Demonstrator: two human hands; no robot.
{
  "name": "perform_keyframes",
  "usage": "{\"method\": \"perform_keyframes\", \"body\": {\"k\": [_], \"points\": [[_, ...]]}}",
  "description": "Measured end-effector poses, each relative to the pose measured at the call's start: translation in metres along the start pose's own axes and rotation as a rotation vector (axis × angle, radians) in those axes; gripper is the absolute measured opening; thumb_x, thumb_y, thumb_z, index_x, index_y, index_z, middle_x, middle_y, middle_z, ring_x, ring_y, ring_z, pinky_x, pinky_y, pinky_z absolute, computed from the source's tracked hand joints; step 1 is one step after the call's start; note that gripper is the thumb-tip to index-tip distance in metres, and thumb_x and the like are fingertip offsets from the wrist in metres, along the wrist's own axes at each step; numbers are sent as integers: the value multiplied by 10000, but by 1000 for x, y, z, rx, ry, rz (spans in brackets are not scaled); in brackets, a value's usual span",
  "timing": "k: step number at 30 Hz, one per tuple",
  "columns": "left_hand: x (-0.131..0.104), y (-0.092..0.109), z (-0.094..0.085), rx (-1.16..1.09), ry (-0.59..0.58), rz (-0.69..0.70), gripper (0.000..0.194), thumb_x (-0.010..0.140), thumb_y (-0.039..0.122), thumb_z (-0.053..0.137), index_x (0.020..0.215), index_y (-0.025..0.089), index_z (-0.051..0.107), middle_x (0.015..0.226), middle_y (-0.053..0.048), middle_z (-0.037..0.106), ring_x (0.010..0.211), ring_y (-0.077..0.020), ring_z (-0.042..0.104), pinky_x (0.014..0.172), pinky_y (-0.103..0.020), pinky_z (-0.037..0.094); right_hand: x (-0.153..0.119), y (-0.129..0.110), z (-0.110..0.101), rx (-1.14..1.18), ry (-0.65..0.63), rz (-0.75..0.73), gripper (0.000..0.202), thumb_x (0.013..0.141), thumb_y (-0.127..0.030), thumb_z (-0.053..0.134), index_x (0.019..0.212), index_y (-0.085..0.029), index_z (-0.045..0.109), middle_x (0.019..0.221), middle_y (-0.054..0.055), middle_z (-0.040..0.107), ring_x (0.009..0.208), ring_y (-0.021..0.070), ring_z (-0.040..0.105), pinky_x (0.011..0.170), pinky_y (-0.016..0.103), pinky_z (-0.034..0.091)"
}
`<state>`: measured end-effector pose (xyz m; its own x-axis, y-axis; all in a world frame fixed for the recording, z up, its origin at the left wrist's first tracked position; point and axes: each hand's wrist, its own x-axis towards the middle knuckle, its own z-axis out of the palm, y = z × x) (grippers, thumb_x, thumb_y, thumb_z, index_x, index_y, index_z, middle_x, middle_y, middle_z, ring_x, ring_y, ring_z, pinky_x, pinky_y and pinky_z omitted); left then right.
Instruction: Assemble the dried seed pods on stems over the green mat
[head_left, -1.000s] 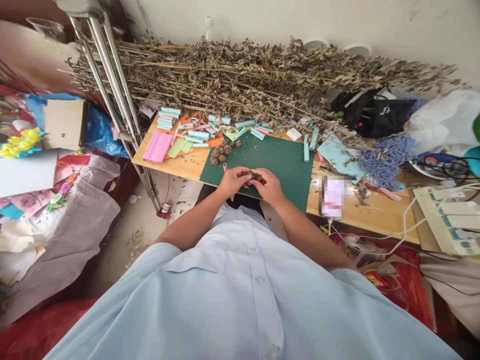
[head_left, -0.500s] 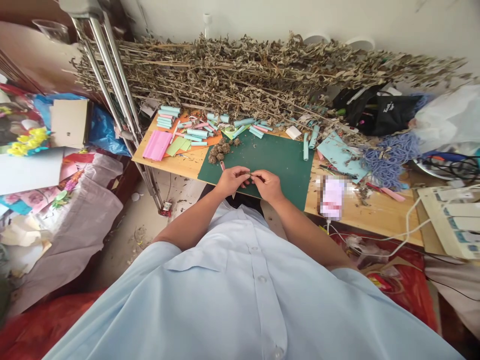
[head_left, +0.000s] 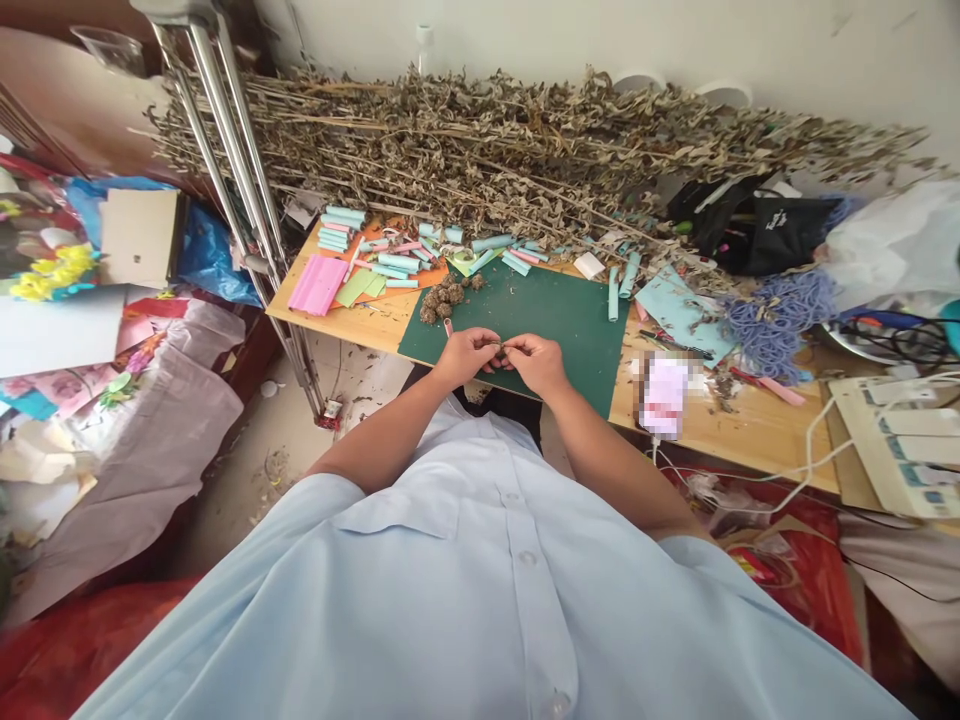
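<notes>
My left hand (head_left: 466,358) and my right hand (head_left: 538,365) meet over the front edge of a green mat (head_left: 562,310). Both are closed, thumbs and fingertips pinched together on a small brownish dried plant bit (head_left: 502,349), mostly hidden by the fingers. Just beyond my left hand lies a heap of brown dried plant clumps (head_left: 442,298) on the mat. A thin pink paper tube (head_left: 448,328) pokes up beside that hand. Long dried leafy stalks (head_left: 450,140) are piled across the back of the table.
Blue paper rolls (head_left: 397,264) and a pink paper stack (head_left: 318,286) lie at the table's left. To the right are a phone (head_left: 664,395) on a cable, blue cord (head_left: 780,325) and a power strip (head_left: 900,430). A metal tripod (head_left: 232,150) stands at the left.
The view has shifted slightly. Both hands stay together at the mat's front edge, with only slight finger movement around the dried plant bit.
</notes>
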<state>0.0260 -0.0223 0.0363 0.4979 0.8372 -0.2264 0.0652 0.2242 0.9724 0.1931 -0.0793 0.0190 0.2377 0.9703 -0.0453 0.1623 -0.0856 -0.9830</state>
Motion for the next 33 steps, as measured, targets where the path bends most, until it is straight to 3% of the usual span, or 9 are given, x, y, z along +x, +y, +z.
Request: {"method": "perform_keyframes", "body": {"k": [5, 8, 12, 15, 18, 22, 27, 30, 33], "points": [[1, 3, -2, -108, 23, 16, 287, 866, 283, 819, 1026, 108, 658, 756, -16, 718, 658, -135, 731, 558, -220, 590, 9, -1, -10, 178, -59, 105, 344, 734, -509, 850, 864, -201, 771, 668, 20, 744, 599, 175, 700, 613, 328, 633], [1, 2, -2, -151, 47, 27, 292, 870, 286, 815, 1029, 113, 641, 793, -17, 713, 667, -132, 735, 551, -214, 582, 14, 4, -16, 169, -7, 102, 362, 752, -533, 830, 887, -205, 756, 718, 25, 751, 624, 184, 704, 615, 343, 629], [2, 1, -2, -173, 37, 44, 265, 881, 256, 784, 1045, 109, 638, 804, -16, 705, 647, -131, 724, 537, -227, 588, 25, 7, -26, -214, 68, -108, 230, 887, -441, 700, 910, -220, 756, 849, 66, 775, 769, 236, 733, 776, 430, 641], [4, -1, -3, -186, 24, 55, 245, 895, 242, 757, 1058, 106, 636, 808, -19, 702, 640, -138, 724, 516, -230, 583, 36, 7, -29, -554, 3, -357, 192, 955, -291, 597, 948, -222, 775, 1023, 117, 789, 975, 277, 729, 960, 468, 597], [6, -3, -4, -193, 19, 53, 250, 906, 264, 756, 1057, 109, 630, 814, -21, 704, 634, -132, 722, 515, -221, 576, 43, 7, -28, -694, -66, -424, 252, 968, -222, 545, 981, -214, 797, 1056, 134, 785, 999, 282, 721, 971, 449, 589], [7, -6, -5, -197, 17, 47, 311, 884, 307, 796, 1059, 115, 626, 840, -28, 718, 653, -135, 732, 525, -216, 573, 44, 10, -30, -621, -33, -419, 272, 967, -257, 563, 1075, -227, 811, 1108, 121, 796, 1029, 279, 730, 999, 458, 590], [6, -4, -3, -204, 32, 26, 365, 850, 322, 837, 1059, 124, 613, 871, -40, 739, 698, -150, 757, 528, -202, 561, 23, 8, -32, -391, 213, -285, 288, 956, -374, 606, 1083, -218, 813, 1075, 118, 807, 843, 255, 745, 887, 462, 627], [4, -3, -3, -204, 19, 20, 373, 862, 350, 831, 1070, 127, 617, 918, -61, 756, 709, -148, 761, 527, -196, 558, 3, 3, -24, -266, 178, -208, 281, 930, -451, 668, 1045, -236, 807, 1008, 85, 807, 716, 214, 716, 753, 401, 634], [2, -3, -2, -179, 9, 42, 375, 876, 385, 820, 1074, 126, 633, 900, -57, 755, 716, -147, 756, 524, -197, 561, -10, -4, -10, -203, 117, -230, 288, 905, -471, 711, 1065, -248, 798, 1083, 78, 802, 769, 206, 725, 764, 384, 636]]}}
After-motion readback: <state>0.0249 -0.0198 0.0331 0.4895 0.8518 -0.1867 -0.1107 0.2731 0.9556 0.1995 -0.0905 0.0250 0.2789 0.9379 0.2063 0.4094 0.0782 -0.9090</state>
